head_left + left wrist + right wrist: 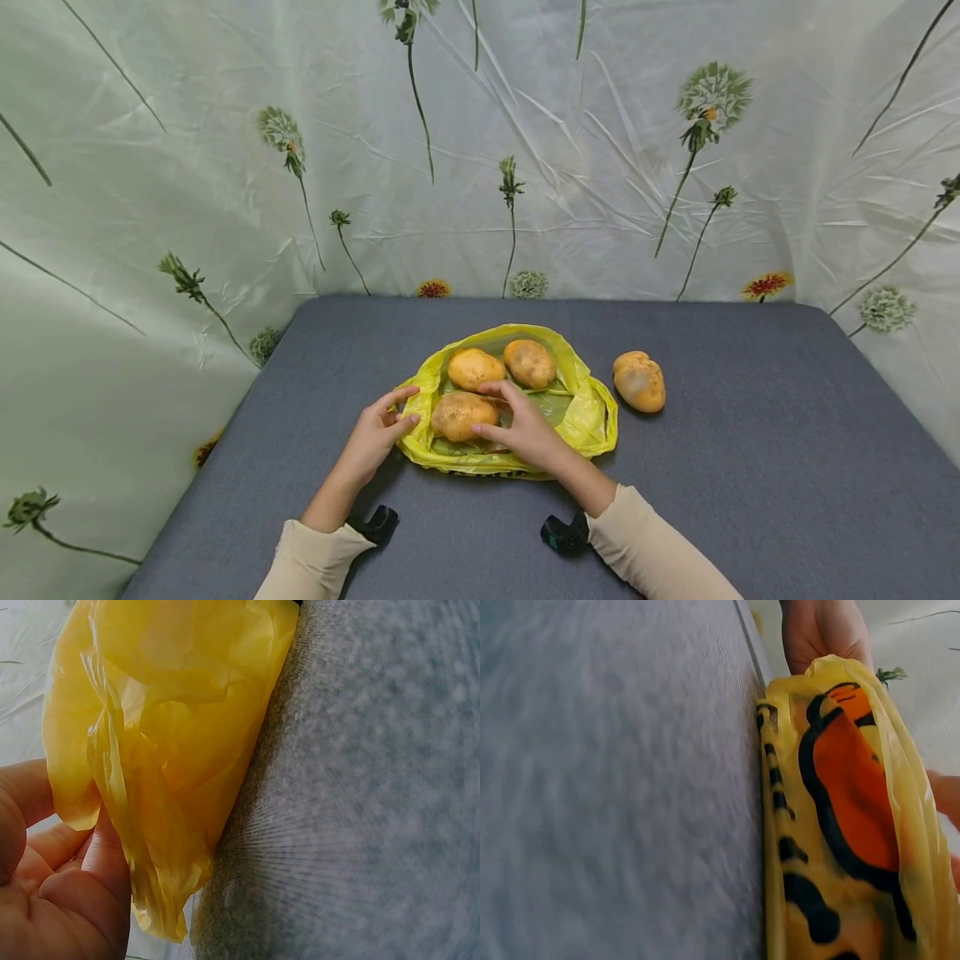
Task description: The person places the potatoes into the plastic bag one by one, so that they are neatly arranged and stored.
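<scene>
A yellow plastic bag (583, 421) lies spread with its mouth up, its rim rolled outward. Inside it are three potatoes: a front one (459, 417), a back left one (472, 367) and a back right one (531, 363). My left hand (378, 433) holds the bag's left rim between thumb and fingers; the left wrist view shows the crinkled plastic (187, 727) against them. Reaching over the near rim, my right hand (528, 429) grips the front potato at its right end. In the right wrist view, the bag's printed side (847, 795) hides most of that hand.
One more potato (639, 382) lies on the grey table (750, 467), right of the bag. Behind the table hangs a pale curtain (600, 167) with a flower print. Black wrist devices (566, 533) sit under both forearms.
</scene>
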`<state>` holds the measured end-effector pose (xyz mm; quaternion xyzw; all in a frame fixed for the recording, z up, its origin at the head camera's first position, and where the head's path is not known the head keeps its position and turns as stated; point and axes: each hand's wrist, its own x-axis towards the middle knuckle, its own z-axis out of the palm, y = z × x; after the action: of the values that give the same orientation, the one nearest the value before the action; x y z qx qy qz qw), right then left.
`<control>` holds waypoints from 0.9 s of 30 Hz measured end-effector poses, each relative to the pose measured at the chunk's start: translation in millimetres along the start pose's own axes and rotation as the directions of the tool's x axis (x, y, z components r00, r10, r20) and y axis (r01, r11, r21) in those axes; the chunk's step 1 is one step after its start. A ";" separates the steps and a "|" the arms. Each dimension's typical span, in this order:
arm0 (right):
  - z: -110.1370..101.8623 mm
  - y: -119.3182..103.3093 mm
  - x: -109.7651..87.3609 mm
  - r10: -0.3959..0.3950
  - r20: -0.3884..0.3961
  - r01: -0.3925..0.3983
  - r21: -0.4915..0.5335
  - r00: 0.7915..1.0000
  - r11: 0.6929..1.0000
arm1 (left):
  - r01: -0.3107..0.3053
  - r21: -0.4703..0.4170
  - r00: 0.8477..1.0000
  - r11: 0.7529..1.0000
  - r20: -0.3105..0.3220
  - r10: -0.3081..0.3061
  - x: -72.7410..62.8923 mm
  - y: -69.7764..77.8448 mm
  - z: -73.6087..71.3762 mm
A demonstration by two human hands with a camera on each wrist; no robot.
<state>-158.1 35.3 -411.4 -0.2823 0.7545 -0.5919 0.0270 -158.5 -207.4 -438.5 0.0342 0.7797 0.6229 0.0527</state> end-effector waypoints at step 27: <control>-52.9 -17.2 -28.5 -0.268 -0.357 0.213 -0.186 0.895 0.959 | 0.001 0.007 1.000 1.000 -0.008 -0.001 -0.2 1.0 0.2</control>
<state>-147.3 92.3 -388.4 -0.2552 0.7450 -0.5785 -0.2127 -158.3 -207.0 -437.6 0.0316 0.7821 0.6204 0.0497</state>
